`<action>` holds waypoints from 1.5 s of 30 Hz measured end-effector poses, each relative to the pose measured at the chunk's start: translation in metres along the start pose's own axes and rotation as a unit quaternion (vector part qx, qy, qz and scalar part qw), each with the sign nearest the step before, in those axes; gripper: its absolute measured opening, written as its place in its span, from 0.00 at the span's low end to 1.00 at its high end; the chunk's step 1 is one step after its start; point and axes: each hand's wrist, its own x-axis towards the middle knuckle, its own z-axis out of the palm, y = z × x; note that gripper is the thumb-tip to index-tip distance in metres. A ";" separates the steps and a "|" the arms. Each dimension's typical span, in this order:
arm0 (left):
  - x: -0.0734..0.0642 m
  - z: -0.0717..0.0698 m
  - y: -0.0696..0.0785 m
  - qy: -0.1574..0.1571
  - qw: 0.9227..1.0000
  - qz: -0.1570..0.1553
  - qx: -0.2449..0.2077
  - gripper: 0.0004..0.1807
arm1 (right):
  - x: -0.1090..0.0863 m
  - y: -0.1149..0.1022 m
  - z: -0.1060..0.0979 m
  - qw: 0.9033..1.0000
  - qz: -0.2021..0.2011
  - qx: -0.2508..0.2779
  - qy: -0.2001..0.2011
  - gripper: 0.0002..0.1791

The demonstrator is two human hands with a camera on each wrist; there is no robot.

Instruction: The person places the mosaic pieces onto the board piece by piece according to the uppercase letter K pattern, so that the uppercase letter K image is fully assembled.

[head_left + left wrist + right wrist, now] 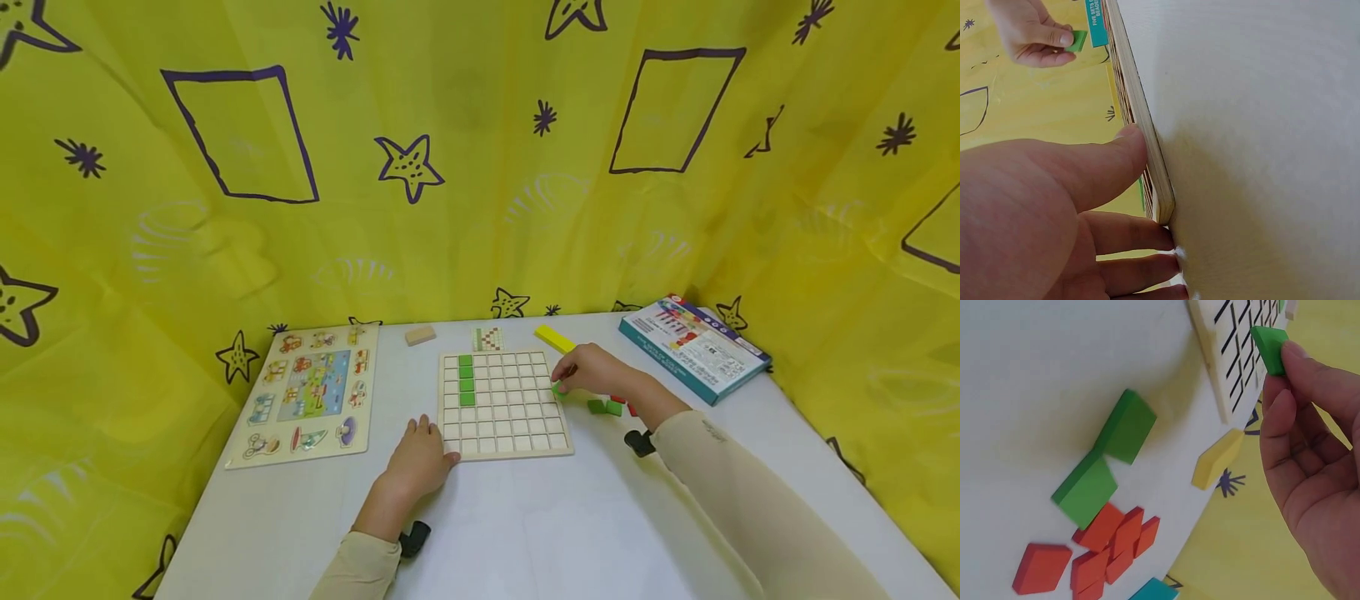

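A wooden grid board (pixel 517 455) lies on the white table, with several green tiles (pixel 467 379) in one column toward its left. At the board's near left corner rests my left hand (pixel 420 462), its thumb (pixel 1130 150) against the front edge and its fingers extended along the left side. My right hand (pixel 596 371) pinches a green square tile (pixel 1269 350) between thumb and fingers, over the board's right edge. Below that hand, two loose green tiles (pixel 1127 428) lie next to several red tiles (pixel 1041 569) on the table.
Behind the board are a small pattern card (pixel 487 338), a wooden block (pixel 420 335) and a yellow bar (pixel 555 338). A picture puzzle board (pixel 285 426) lies at the left. At the back right sits a flat box (pixel 693 346). A yellow curtain (pixel 465 242) surrounds the table.
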 end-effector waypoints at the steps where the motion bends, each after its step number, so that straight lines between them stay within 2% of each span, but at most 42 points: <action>1: 0.000 0.000 0.000 0.000 1.000 -0.001 -0.002 0.38 | 0.001 -0.002 0.001 1.000 -0.007 0.002 0.002 0.08; 7: 0.001 0.000 0.000 -0.002 1.000 -0.006 -0.008 0.38 | 0.011 -0.013 0.006 1.000 -0.022 0.016 0.009 0.04; 25: -0.001 0.000 -0.004 0.000 1.000 0.000 -0.006 0.38 | 0.046 -0.054 0.031 0.997 -0.070 0.035 0.014 0.02; 36: 0.000 -0.001 -0.004 -0.001 1.000 0.005 -0.002 0.38 | 0.063 -0.067 0.057 0.995 -0.086 0.050 -0.004 0.02; 45: 0.001 0.000 -0.005 -0.003 1.000 0.002 -0.003 0.39 | 0.070 -0.074 0.072 0.994 -0.089 0.062 -0.002 0.02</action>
